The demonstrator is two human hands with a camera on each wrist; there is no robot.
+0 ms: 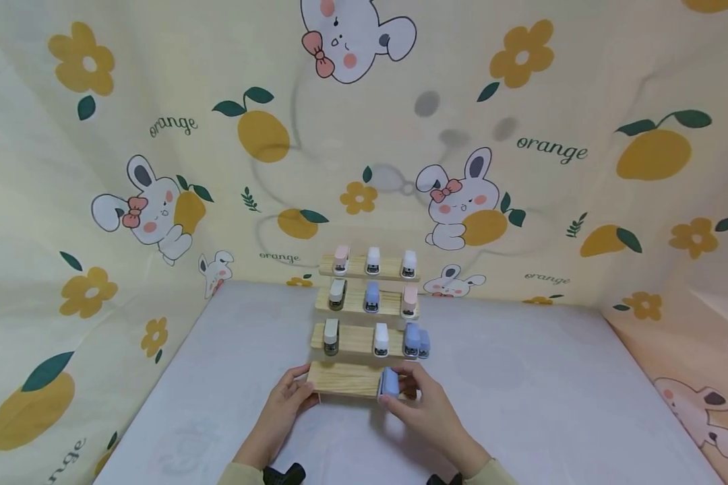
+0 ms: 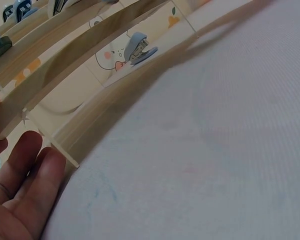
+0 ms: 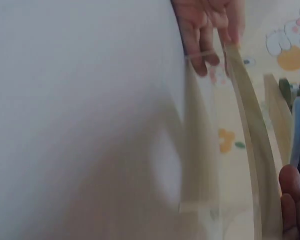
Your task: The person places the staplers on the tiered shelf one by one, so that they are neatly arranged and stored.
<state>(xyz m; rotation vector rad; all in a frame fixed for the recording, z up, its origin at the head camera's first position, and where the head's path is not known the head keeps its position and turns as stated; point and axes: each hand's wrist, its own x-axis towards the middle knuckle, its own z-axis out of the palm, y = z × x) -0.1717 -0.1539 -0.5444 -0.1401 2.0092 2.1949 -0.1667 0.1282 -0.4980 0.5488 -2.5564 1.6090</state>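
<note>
My left hand [image 1: 284,406] holds the left end of the front wooden step [image 1: 347,379] of a tiered rack, thumb at the top edge. In the left wrist view, fingers [image 2: 47,172] of that hand lie beside the clear side support under the plank. At the right end of the same step, my right hand [image 1: 432,408] grips a blue mini stapler [image 1: 390,382] between thumb and fingers. The right wrist view shows only a sliver of the blue stapler [image 3: 297,132] above a fingertip.
Behind stand three higher steps with mini staplers: pink [image 1: 341,259], white [image 1: 381,339], grey-green [image 1: 331,335] and blue [image 1: 412,338]. Another blue stapler [image 1: 425,343] is just right of the third step. White cloth [image 1: 540,397] covers the table; a printed curtain [image 1: 364,135] hangs behind.
</note>
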